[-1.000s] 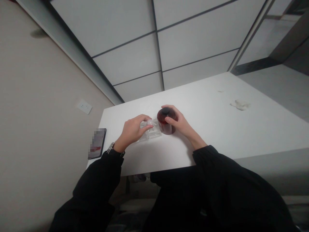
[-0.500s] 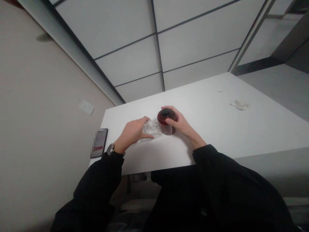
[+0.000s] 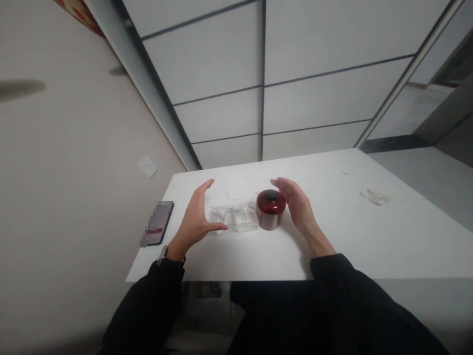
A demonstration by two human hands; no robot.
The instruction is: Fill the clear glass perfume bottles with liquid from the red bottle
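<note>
Left hand (image 3: 194, 217), spread, borders clear containers (image 3: 246, 220) left of the red jar (image 3: 270, 217); right hand (image 3: 298, 207) curves loosely right of it: gentle pressure suits.

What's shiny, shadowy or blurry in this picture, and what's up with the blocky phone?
In the head view, the red jar has small bright glints on top; in the head view, soft shadow lies on the white table near the right hand; also in the head view, the clear packaging looks hazy, and squares hide part of the phone.
</note>
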